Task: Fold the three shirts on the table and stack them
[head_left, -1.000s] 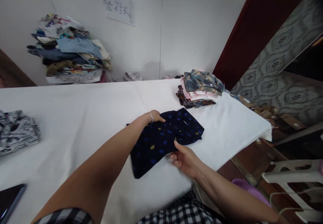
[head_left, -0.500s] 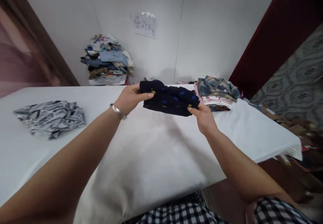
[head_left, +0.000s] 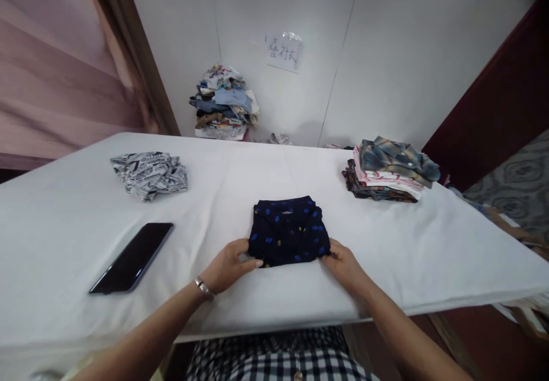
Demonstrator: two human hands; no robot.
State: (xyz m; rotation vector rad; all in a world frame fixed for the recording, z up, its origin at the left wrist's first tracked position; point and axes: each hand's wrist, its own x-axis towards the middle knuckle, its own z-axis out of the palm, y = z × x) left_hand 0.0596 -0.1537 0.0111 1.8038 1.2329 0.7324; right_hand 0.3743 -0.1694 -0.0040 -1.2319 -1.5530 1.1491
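Note:
A navy shirt [head_left: 291, 229] with blue and yellow spots lies folded into a neat block on the white table, its collar and small label at the far edge. My left hand [head_left: 231, 264], with a silver bracelet at the wrist, pinches the shirt's near left corner, thumb on top. At the near right corner my right hand [head_left: 343, 261] grips the fabric, its fingers partly hidden under the edge.
A black phone [head_left: 132, 258] and a crumpled black-and-white printed garment [head_left: 152, 175] are at left. Folded shirts [head_left: 392, 169] form a stack at back right. By the wall, below a handwritten paper [head_left: 283, 52], clothes are piled high [head_left: 225, 103]. White cloth covers the table [head_left: 386, 255].
Both hands have brought the shirt down from in front of me onto the table, and its collar side now faces up. The view has turned left and the phone shows.

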